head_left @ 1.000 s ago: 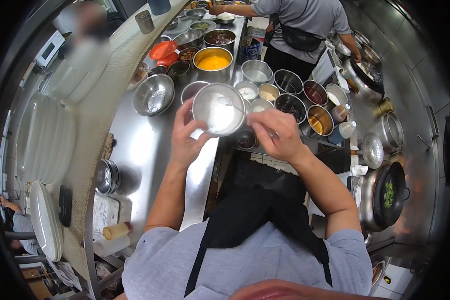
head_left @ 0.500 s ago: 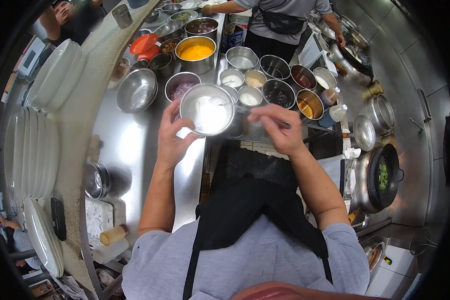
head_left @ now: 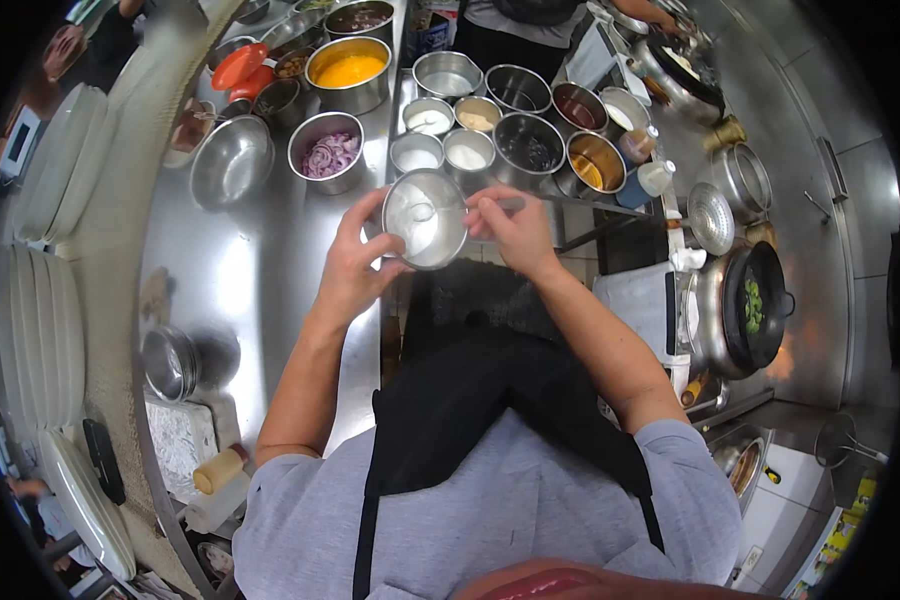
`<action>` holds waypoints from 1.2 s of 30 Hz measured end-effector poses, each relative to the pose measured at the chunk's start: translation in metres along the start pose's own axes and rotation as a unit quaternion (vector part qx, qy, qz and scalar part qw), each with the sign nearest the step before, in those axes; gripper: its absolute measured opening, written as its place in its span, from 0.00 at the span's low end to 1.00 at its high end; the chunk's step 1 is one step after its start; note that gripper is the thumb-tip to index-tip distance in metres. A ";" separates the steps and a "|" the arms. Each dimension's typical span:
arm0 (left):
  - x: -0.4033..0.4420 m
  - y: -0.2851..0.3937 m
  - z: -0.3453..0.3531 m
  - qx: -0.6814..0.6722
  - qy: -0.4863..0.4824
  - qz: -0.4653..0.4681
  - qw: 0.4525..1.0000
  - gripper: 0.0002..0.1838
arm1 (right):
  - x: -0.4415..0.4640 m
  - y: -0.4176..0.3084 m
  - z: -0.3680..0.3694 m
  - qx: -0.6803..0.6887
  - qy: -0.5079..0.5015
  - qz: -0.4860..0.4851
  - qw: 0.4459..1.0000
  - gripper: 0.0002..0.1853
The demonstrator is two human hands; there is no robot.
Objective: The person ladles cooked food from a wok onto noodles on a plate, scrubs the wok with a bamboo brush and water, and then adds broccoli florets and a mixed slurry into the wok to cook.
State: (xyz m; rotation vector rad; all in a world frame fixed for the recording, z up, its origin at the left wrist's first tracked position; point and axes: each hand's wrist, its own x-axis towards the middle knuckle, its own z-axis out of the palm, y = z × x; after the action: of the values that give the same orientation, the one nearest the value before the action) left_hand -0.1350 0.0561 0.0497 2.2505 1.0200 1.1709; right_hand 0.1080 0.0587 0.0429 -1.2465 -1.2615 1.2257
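The small metal bowl [head_left: 440, 240], pale contents inside, is held in mid-air; it looks light, stiff and probably slick, best gripped round its outer wall, as the left hand [head_left: 358, 258] does with thumb and fingers spread. The right hand [head_left: 515, 228] pinches a spoon [head_left: 422, 212] whose head is inside. From the bowl, an onion pot [head_left: 336, 183] stands at ten o'clock on the table [head_left: 220, 265]; white-filled cups [head_left: 470, 177] crowd twelve to one, limiting room beyond.

I see white glare [head_left: 235, 265] on the shiny stainless-steel counter [head_left: 305, 245] left of centre, a grey panelled wall [head_left: 855, 120] far right.
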 end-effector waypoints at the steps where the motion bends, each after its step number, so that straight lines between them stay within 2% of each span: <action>1: -0.002 0.000 0.004 -0.005 -0.006 -0.002 1.000 0.18 | -0.001 0.005 -0.003 0.012 -0.004 -0.005 1.000 0.10; 6: -0.005 0.000 0.029 -0.040 -0.048 -0.038 0.997 0.17 | -0.014 0.024 -0.018 0.066 0.010 0.037 0.997 0.10; 12: 0.002 0.009 0.075 -0.052 -0.082 -0.024 0.995 0.18 | -0.035 0.045 -0.054 0.115 0.056 0.079 0.989 0.10; 18: 0.029 0.043 0.147 -0.056 -0.170 0.025 0.984 0.17 | -0.075 0.070 -0.127 0.153 0.100 0.125 0.975 0.10; 20: 0.039 0.063 0.183 -0.044 -0.202 0.010 0.978 0.16 | -0.092 0.089 -0.162 0.168 0.117 0.113 0.972 0.10; 23: 0.047 0.081 0.263 -0.240 -0.229 -0.174 0.927 0.15 | -0.125 0.105 -0.229 0.219 0.179 0.104 0.954 0.10; 25: 0.074 0.116 0.317 -0.246 -0.260 -0.132 0.924 0.15 | -0.151 0.107 -0.285 0.213 0.241 0.083 0.943 0.10; 27: 0.098 0.158 0.365 -0.144 -0.266 0.045 0.952 0.16 | -0.184 0.100 -0.349 0.236 0.304 0.053 0.922 0.10; 30: 0.137 0.201 0.449 -0.167 -0.269 0.090 0.944 0.15 | -0.247 0.070 -0.452 0.244 0.402 0.028 0.882 0.09; 33: 0.179 0.268 0.506 -0.203 -0.267 0.113 0.935 0.15 | -0.301 0.044 -0.556 0.270 0.500 -0.067 0.820 0.10; 36: 0.196 0.310 0.544 -0.244 -0.271 0.095 0.926 0.15 | -0.337 0.039 -0.650 0.176 0.580 -0.134 0.784 0.09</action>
State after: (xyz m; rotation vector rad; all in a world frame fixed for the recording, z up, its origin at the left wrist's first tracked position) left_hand 0.5177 -0.0082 0.0411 2.0965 0.2599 0.6910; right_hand 0.7699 -0.2562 0.0440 -1.1412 -0.2327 0.2639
